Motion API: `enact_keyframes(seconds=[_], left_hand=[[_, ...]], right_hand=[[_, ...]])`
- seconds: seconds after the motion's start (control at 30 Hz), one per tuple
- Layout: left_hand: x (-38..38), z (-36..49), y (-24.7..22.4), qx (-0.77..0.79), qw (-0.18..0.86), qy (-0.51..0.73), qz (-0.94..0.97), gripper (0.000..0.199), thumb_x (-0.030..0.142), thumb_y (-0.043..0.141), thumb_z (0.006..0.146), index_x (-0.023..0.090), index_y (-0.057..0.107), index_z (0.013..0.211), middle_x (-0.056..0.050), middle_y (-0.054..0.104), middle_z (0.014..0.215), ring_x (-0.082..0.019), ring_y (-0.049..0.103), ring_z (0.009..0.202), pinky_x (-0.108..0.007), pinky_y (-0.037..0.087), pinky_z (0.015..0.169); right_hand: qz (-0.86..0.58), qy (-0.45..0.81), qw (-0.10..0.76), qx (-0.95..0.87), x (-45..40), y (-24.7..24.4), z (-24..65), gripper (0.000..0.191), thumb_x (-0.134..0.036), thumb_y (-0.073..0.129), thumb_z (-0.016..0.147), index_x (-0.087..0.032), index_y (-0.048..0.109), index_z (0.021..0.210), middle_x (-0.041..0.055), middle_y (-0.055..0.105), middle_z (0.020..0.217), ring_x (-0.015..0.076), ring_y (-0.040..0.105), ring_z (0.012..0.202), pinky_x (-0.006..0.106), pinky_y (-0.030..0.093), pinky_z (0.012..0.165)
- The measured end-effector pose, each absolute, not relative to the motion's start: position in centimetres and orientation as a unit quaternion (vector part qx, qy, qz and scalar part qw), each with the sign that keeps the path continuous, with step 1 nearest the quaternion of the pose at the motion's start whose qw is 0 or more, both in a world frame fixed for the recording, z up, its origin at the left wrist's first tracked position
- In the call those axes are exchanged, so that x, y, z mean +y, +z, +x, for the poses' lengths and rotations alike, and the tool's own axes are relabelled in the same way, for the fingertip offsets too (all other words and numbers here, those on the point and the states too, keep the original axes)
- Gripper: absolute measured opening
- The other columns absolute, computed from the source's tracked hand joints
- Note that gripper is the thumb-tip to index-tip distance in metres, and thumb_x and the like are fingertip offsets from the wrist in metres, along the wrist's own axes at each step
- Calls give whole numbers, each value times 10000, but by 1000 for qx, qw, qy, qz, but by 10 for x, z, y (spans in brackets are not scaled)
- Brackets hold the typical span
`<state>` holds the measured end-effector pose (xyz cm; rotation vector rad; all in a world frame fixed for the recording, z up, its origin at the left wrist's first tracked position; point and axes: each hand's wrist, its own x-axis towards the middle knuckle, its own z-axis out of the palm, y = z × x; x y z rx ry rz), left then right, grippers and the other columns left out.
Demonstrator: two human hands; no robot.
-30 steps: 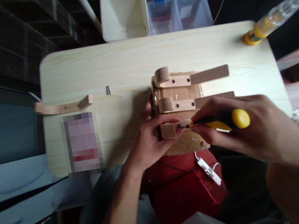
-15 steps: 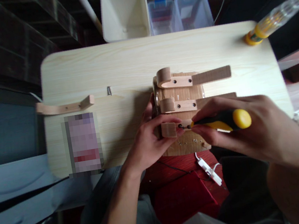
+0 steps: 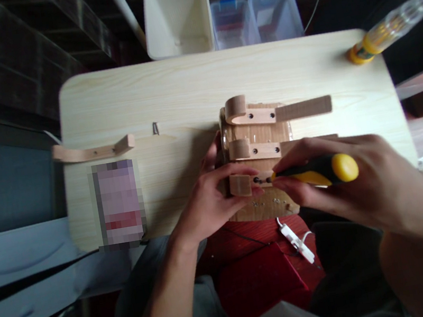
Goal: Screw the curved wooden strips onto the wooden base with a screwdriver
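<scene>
Gripping a screwdriver (image 3: 322, 166), the right hand (image 3: 371, 181) is aiming at a screw (image 3: 256, 179). The left hand (image 3: 207, 197) is pinching the nearest hook (image 3: 240, 185).

My screwdriver (image 3: 318, 171) is black and bright yellow. The wooden hooks (image 3: 261, 116) are pale pinkish-brown with dark screws (image 3: 272, 115); the board (image 3: 270, 211) is tan, streaked with grain. My table (image 3: 184, 88) is cream, faintly grained, the power strip (image 3: 297, 244) white.

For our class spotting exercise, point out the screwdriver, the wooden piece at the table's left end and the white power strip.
Screwdriver (image 3: 322, 166), head view: its handle.
Wooden piece (image 3: 94, 153), head view: its middle stretch.
White power strip (image 3: 297, 244), head view: its casing.
</scene>
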<state>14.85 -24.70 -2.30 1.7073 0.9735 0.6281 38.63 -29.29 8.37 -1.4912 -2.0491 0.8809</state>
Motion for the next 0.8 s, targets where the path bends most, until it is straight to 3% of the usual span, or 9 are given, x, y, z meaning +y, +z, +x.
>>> enact_keyframes(seconds=[0.13, 0.33, 0.47, 0.67, 0.8], left_hand=[[-251, 150, -23, 417, 515, 275, 697, 266, 427, 896, 844, 290, 845, 1066, -87, 778, 1198, -311, 680, 1270, -511, 483, 1209], [-258, 149, -28, 427, 515, 288, 685, 291, 443, 901, 832, 299, 854, 1081, -93, 703, 1377, -325, 446, 1558, -501, 397, 1302], [-260, 151, -26, 433, 511, 286, 685, 268, 438, 886, 847, 295, 843, 1069, -91, 701, 1367, -328, 511, 1498, -496, 397, 1301], [-263, 156, -21, 431, 490, 285, 702, 226, 421, 818, 900, 280, 789, 1074, -70, 786, 1114, -329, 519, 1465, -499, 382, 1298], [-263, 157, -19, 422, 493, 291, 703, 225, 414, 810, 902, 277, 770, 1077, -60, 788, 1064, -326, 574, 1372, -512, 361, 1302]], right_hand=[[-546, 317, 229, -741, -293, 84, 387, 168, -390, 738, 1007, -230, 711, 1047, -1, 832, 987, 147, 786, 775, 241, 552, 631], [-543, 315, 223, -746, -293, 85, 385, 204, -423, 728, 1011, -220, 710, 1016, 10, 825, 949, 155, 774, 751, 265, 549, 640], [-541, 311, 221, -750, -291, 84, 384, 175, -394, 724, 1017, -219, 713, 1020, 14, 824, 951, 157, 769, 747, 265, 545, 645], [-549, 307, 217, -747, -291, 86, 383, 170, -378, 735, 1008, -209, 712, 1020, 1, 823, 929, 148, 768, 710, 258, 530, 610], [-544, 315, 219, -746, -292, 86, 383, 178, -383, 740, 1007, -209, 710, 1021, -4, 819, 938, 141, 768, 736, 250, 540, 641]])
